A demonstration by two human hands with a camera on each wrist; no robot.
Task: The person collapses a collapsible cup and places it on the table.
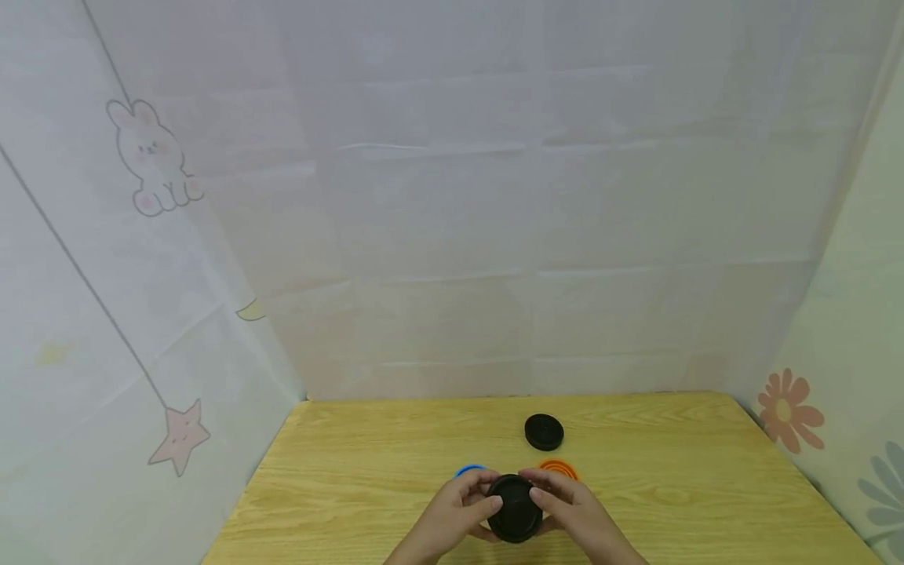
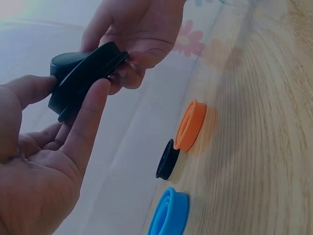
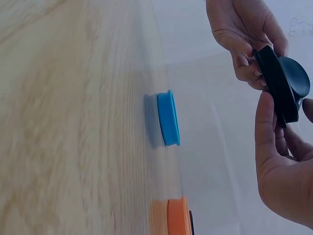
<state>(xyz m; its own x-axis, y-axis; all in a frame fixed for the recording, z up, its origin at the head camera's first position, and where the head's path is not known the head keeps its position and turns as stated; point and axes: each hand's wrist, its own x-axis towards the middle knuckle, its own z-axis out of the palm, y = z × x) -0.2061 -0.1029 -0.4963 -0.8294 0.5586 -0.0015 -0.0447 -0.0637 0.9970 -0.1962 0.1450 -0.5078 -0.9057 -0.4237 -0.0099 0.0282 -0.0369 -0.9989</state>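
Both hands hold a black round lid [image 1: 515,508] above the front of the table. My left hand [image 1: 452,514] grips its left side, thumb on the near face and fingers behind. On the opposite side my right hand [image 1: 577,514] pinches the rim in the same way. Seen from the left wrist, the lid [image 2: 83,78] is tilted, with a raised round part on one face and a thin flange on the other. Behind the hands lie a blue ringed disc [image 3: 168,118] and an orange ringed disc [image 2: 190,126], both partly hidden in the head view.
A second black round piece [image 1: 544,432] lies flat on the wooden table [image 1: 395,439], farther back than the orange disc. White printed sheets [image 1: 438,220] hang at the back and both sides of the table.
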